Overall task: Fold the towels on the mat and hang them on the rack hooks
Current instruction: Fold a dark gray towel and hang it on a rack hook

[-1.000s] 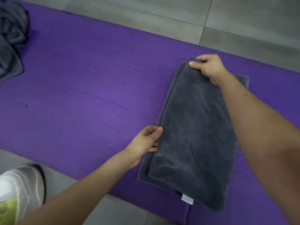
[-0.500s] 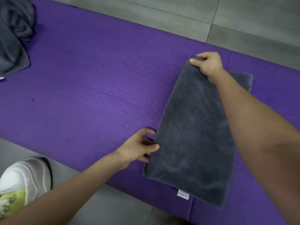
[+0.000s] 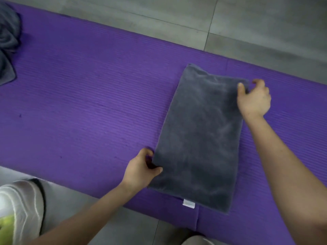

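Note:
A dark grey towel (image 3: 200, 137) lies folded into a long rectangle on the purple mat (image 3: 88, 103), with a small white label (image 3: 189, 203) at its near edge. My left hand (image 3: 141, 170) pinches the towel's near left edge, thumb on top and fingers curled beneath. My right hand (image 3: 254, 99) pinches the far right corner of the towel, thumb on the cloth. A second grey towel (image 3: 8, 45) lies crumpled on the mat at the far left, partly cut off by the frame. No rack or hooks are in view.
Grey floor tiles (image 3: 247, 23) run beyond the mat's far edge and along its near edge. A white and green shoe (image 3: 19, 213) sits on the floor at the bottom left. Another shoe tip (image 3: 196, 240) shows at the bottom edge.
My right hand left the towel's far left corner and moved to its far right corner. My left hand slid down the left edge toward me. The towel's layers now lie flush.

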